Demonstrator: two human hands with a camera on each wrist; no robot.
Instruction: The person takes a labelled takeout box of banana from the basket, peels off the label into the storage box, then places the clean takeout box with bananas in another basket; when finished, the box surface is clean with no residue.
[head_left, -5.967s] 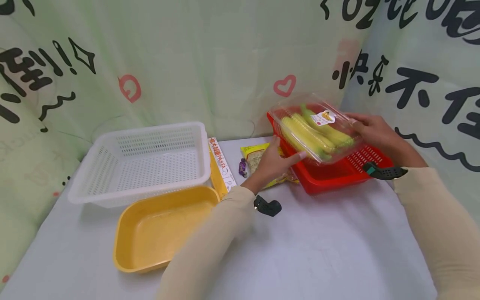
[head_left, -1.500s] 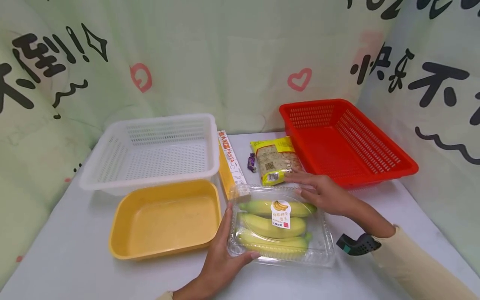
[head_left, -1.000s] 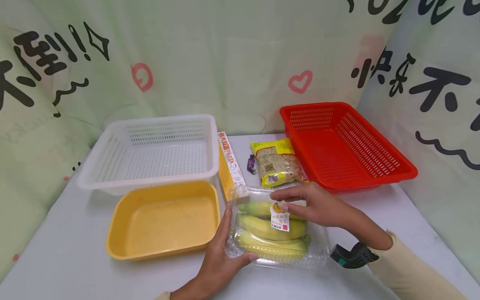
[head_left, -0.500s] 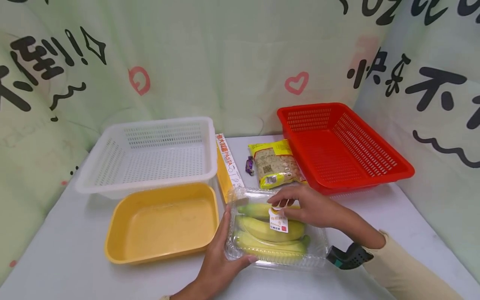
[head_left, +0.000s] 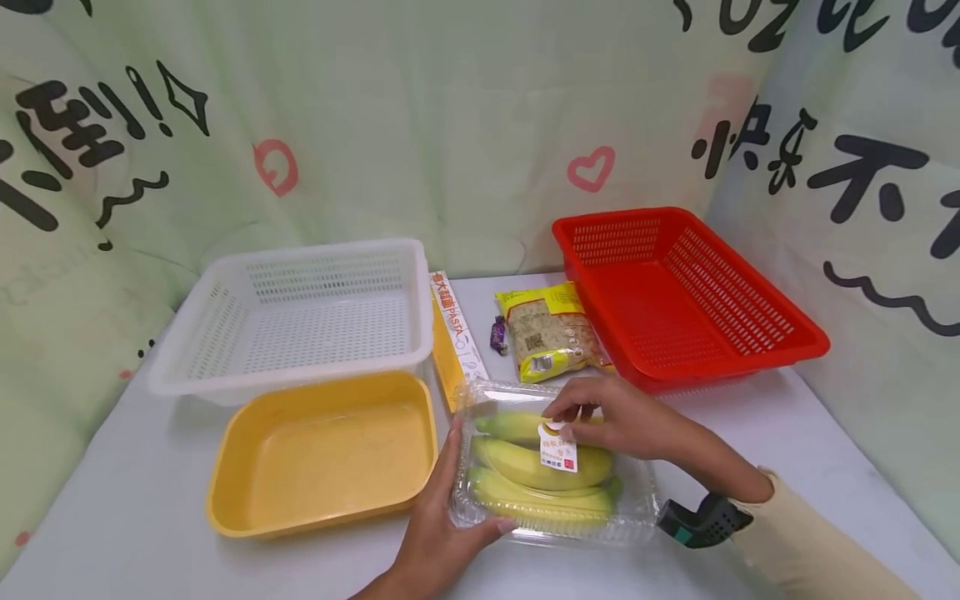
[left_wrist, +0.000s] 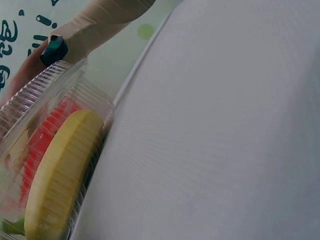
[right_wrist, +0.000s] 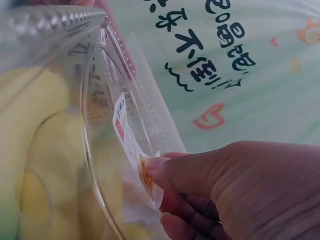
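And our right hand (head_left: 626,422) has just closed its fingers, pinching the label (head_left: 558,450) at its banana-picture end; peeling looks under way! Our left hand (head_left: 442,533) grips the clear box (head_left: 633,504), bananas (head_left: 517,463) inside, well in from the table's (head_left: 615,579) back edge. We read "PASTA" on the carton (head_left: 460,333).

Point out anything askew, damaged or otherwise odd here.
The white label on the clear container: in the right wrist view, its banana-picture end curls up, pinched by the right hand, whereas a label would normally lie flat. Nothing looks spilled.
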